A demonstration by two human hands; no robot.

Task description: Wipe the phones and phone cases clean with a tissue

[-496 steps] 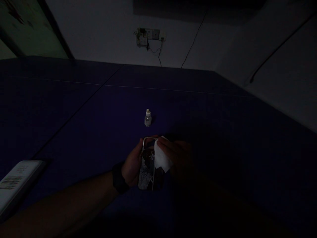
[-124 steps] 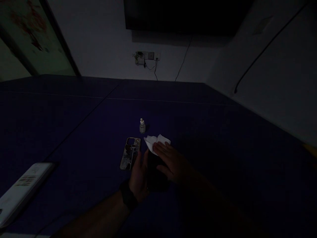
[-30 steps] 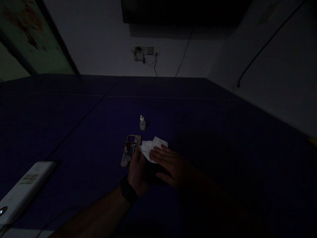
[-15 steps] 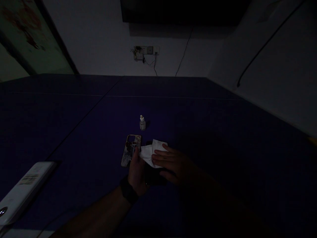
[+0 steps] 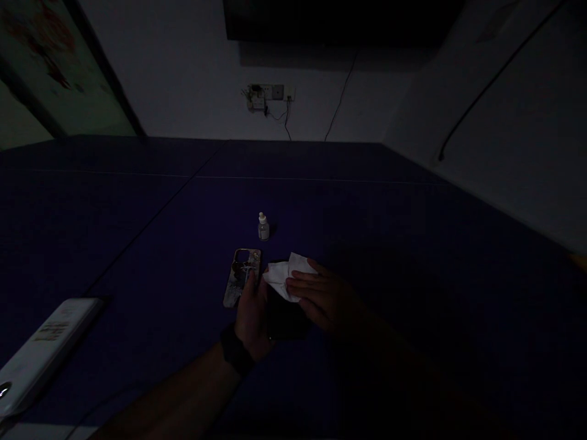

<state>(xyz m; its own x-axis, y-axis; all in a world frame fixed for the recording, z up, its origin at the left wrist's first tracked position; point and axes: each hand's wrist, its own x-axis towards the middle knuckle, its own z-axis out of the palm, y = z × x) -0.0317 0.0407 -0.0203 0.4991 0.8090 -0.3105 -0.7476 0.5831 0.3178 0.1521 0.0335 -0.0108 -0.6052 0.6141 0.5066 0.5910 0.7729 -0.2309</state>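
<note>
A dark smartphone (image 5: pixel 287 321) rests in my left hand (image 5: pixel 252 318), which grips it along its left side with the thumb pointing up. Over the phone's upper part, my right hand (image 5: pixel 323 296) presses a folded white tissue (image 5: pixel 284 278) with its fingers laid together. Just left of my left thumb lies a patterned phone case (image 5: pixel 238 281) with a large camera cutout, on the dark blue surface. Beyond it a small clear dropper bottle (image 5: pixel 263 229) with a white cap stands upright. The dim light hides the phone's right edge.
A long white device (image 5: pixel 46 348) with a printed label lies at the left edge. At the back wall are power sockets (image 5: pixel 270 93) with cords, beneath a dark screen (image 5: pixel 339 21). A black cable (image 5: pixel 495 79) runs down the right wall to the dark blue surface (image 5: pixel 394 208).
My right hand and the tissue have slid slightly up and to the right over the phone, uncovering more of its lower part. My left hand keeps its hold.
</note>
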